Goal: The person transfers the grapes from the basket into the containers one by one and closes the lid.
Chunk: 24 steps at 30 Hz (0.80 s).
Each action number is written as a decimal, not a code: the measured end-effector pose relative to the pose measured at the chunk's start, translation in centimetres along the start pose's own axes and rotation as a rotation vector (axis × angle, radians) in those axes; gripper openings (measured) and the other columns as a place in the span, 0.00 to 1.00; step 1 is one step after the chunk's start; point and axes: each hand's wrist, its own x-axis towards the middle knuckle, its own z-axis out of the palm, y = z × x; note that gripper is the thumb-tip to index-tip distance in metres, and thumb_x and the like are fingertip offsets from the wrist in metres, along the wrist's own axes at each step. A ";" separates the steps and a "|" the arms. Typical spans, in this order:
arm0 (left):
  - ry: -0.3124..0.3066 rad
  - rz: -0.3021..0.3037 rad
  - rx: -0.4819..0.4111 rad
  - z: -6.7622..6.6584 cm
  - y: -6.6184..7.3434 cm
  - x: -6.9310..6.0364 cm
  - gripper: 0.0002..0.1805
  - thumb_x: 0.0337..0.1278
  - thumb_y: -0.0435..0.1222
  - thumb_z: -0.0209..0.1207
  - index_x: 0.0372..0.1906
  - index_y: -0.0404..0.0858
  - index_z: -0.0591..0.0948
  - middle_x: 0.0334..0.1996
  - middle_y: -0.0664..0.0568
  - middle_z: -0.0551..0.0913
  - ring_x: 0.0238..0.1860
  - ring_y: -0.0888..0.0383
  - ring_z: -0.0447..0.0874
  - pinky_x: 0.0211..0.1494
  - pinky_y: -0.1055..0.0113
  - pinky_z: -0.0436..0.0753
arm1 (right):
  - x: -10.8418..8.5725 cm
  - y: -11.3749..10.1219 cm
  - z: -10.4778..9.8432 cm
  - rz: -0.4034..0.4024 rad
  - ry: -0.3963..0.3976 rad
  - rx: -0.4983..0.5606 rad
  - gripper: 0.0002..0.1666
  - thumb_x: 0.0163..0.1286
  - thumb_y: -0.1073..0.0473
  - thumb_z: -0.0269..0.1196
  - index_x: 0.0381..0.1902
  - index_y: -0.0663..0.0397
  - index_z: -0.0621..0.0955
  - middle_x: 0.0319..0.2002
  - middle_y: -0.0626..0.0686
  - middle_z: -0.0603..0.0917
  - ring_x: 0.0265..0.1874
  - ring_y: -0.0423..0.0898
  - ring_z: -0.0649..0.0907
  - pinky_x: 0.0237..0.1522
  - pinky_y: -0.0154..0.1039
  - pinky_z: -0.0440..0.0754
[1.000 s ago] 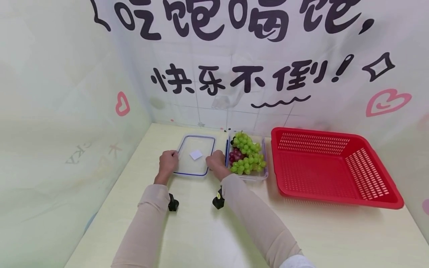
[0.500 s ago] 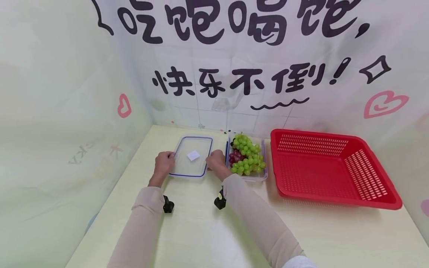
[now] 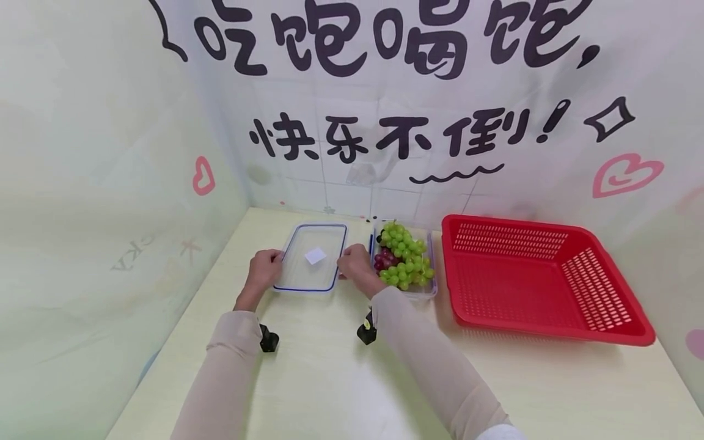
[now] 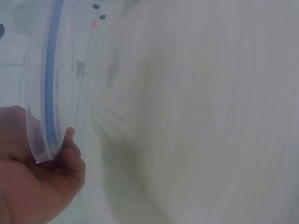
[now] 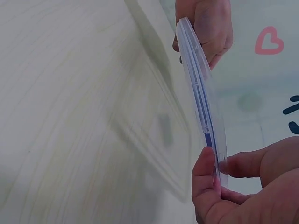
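Note:
Both hands hold a clear, flat rectangular plastic lid (image 3: 308, 275) with a blue sealing strip and a small white square on it. The left hand (image 3: 263, 270) grips its left edge; in the left wrist view, the left thumb and fingers curl round the rim. At the opposite edge, the right hand (image 3: 355, 265) pinches the lid, and the right wrist view shows its thumb and fingers on either face. A shadow on the table in that view shows the lid is raised. Just right of the right hand stands a clear container (image 3: 431, 287) of green and dark red grapes.
A large red perforated plastic basket (image 3: 517, 293) occupies the right side of the pale table (image 3: 330, 379). Behind the table hangs a white backdrop (image 3: 352, 183) with black lettering. Another sheet (image 3: 110, 214) borders the left side. A small black device sits at each wrist.
The lid has shifted slightly to the left, and the left hand has moved left with it. The right hand keeps its hold near the grape container. The head view has shifted a little.

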 end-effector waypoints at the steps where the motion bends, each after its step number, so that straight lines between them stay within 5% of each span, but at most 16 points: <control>1: 0.001 0.004 -0.001 0.0 0.0 0.0 0.21 0.77 0.37 0.45 0.60 0.27 0.78 0.51 0.34 0.81 0.46 0.46 0.78 0.48 0.56 0.81 | -0.1 0.0 -0.1 -0.007 0.000 0.004 0.20 0.72 0.68 0.56 0.60 0.64 0.76 0.50 0.59 0.81 0.38 0.49 0.84 0.41 0.38 0.86; 9: 0.013 0.024 -0.021 -0.2 0.9 -0.2 0.21 0.78 0.38 0.45 0.60 0.28 0.78 0.49 0.35 0.81 0.44 0.48 0.77 0.45 0.60 0.80 | -0.9 -0.1 -1.3 -0.064 0.003 0.067 0.16 0.71 0.70 0.57 0.56 0.65 0.78 0.45 0.59 0.81 0.38 0.50 0.84 0.42 0.40 0.87; 24: -0.024 0.101 -0.069 0.5 5.6 -1.1 0.22 0.78 0.38 0.44 0.61 0.28 0.77 0.46 0.36 0.81 0.42 0.49 0.75 0.43 0.62 0.78 | -1.9 0.5 -6.3 -0.151 0.021 0.083 0.20 0.73 0.66 0.55 0.61 0.63 0.76 0.47 0.60 0.80 0.34 0.49 0.82 0.48 0.48 0.86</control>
